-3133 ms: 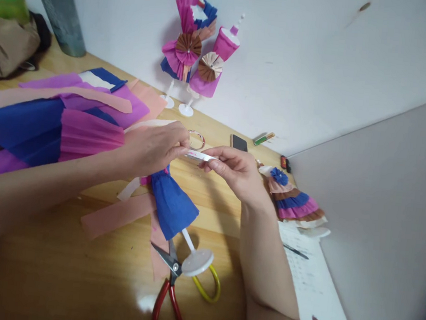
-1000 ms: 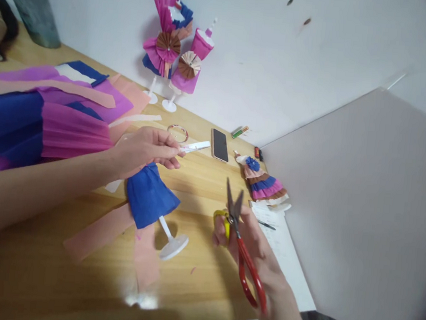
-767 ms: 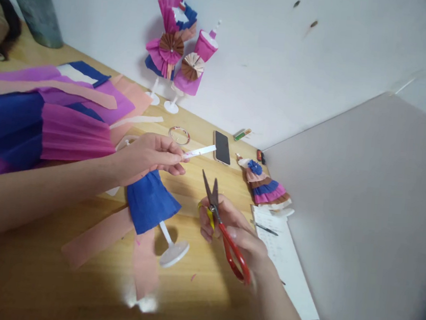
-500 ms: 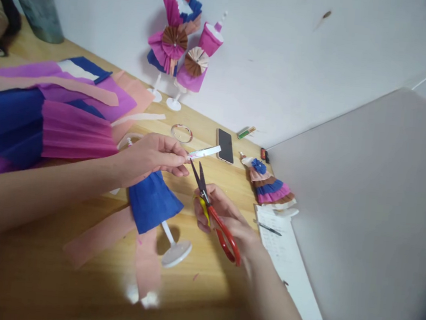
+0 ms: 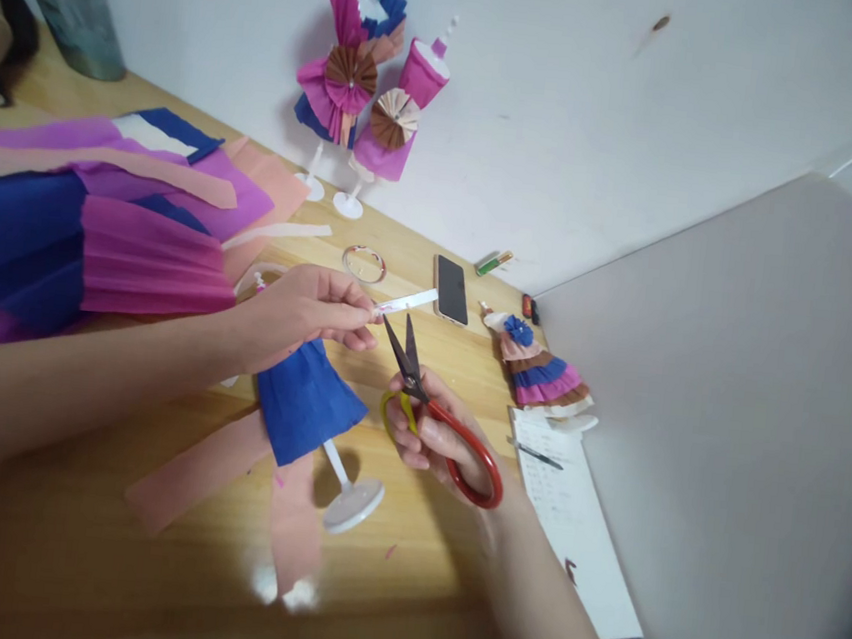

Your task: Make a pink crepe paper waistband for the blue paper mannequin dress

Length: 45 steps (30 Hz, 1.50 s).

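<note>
Between thumb and fingers, my left hand [image 5: 313, 309] pinches a narrow white strip [image 5: 413, 301] that sticks out to the right. My right hand [image 5: 434, 431] grips scissors [image 5: 412, 379] with one red and one yellow handle. Their dark blades are apart, with the tips just below the strip near my left fingertips. Under my left hand lies a small dress stand on its side, wearing a blue crepe paper skirt [image 5: 308, 404]; its white round base [image 5: 354, 505] points toward me, and its upper part is partly hidden by my hand. Peach paper strips [image 5: 296, 528] lie beside it.
Crepe paper sheets [image 5: 153, 258] spread at the left. Two decorated dress stands [image 5: 386, 150] stand by the wall. A bracelet [image 5: 363, 264], a phone [image 5: 451, 290] and a green box [image 5: 493, 263] lie behind my hands. Rightward are a tiered dress [image 5: 546, 371], written paper [image 5: 565, 514] and a pen [image 5: 537, 455].
The scissor blades have opened wider, and my right hand has turned, swinging the red handle up and to the right. My left hand stays nearly still with the strip.
</note>
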### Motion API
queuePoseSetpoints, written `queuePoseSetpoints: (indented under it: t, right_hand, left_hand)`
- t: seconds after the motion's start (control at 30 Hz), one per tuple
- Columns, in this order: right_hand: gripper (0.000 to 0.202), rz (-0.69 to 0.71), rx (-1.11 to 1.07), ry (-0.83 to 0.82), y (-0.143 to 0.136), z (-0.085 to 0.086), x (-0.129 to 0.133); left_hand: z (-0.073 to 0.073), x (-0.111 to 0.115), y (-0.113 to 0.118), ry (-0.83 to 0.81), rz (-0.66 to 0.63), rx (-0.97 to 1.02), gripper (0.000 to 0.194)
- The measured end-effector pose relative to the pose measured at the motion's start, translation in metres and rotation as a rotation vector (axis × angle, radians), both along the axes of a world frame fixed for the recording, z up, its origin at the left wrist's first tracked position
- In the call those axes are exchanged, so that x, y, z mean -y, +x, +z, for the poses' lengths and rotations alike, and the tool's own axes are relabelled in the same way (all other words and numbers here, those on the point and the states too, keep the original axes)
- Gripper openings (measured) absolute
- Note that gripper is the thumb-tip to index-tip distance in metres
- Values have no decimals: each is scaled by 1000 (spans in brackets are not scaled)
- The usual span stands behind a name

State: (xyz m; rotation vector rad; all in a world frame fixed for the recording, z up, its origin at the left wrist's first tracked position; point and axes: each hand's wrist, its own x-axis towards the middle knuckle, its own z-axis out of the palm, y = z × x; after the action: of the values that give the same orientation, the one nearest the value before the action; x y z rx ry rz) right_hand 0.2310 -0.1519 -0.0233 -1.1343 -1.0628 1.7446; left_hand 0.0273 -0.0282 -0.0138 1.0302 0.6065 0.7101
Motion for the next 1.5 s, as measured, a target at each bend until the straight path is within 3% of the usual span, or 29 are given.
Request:
queuePoseSetpoints:
  t: [0.33,0.8,1.1,1.23,1.4,1.5]
  right_hand:
    - [47,-76,-17,1,-14,3,-7]
    - [53,-130,421,225,-20,-3,-12]
    - [33,-170,638,359,-16,-16,-20]
    - [35,-195,710,384,-12,-15,-17]
    - [44,-198,687,317,-1,-10,-8]
    - [44,-210,849,284,14,-16,-6]
  left_hand:
    - [-4,2,1,98,2,-123,6]
    - [7,2,1,258,43,-241,19]
    - [11,1,2,221,15,-271,18]
    - [16,-3,0,257,48,-257,16]
    - [16,-18,-7,512,212,-349,13]
    - [19,-26,-11,543,258,-344,14]
